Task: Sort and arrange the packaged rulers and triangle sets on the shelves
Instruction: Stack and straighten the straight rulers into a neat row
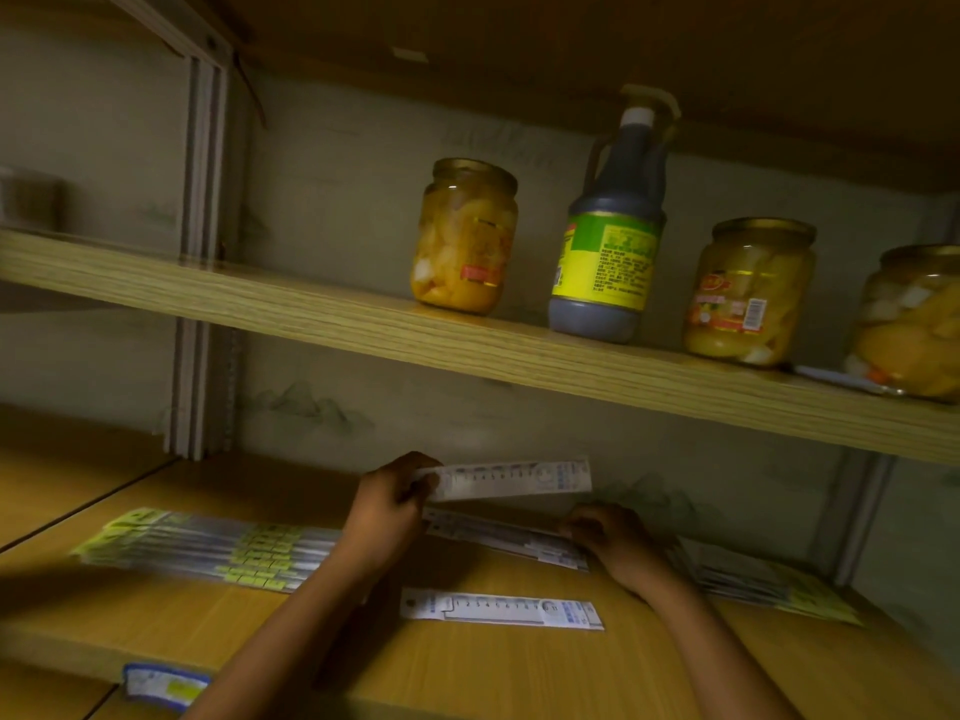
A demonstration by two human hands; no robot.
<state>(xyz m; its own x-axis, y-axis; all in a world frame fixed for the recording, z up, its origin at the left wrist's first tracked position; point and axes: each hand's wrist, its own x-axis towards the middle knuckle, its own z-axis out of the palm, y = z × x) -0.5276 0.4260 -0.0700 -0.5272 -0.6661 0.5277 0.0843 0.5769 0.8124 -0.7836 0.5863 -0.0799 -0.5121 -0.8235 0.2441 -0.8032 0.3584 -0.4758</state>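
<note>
My left hand pinches one end of a short white packaged ruler and holds it level above the lower shelf. My right hand grips the right end of a small stack of similar white rulers lying on the shelf. One more short white ruler lies flat in front, nearer the shelf's edge. A fanned pile of long rulers with yellow-green labels lies to the left. Another pile of the same kind lies to the right, partly behind my right wrist.
The upper shelf carries several jars of yellow preserved fruit and a dark sauce bottle. A metal upright stands at the left. A blue price tag sits on the lower shelf's front edge.
</note>
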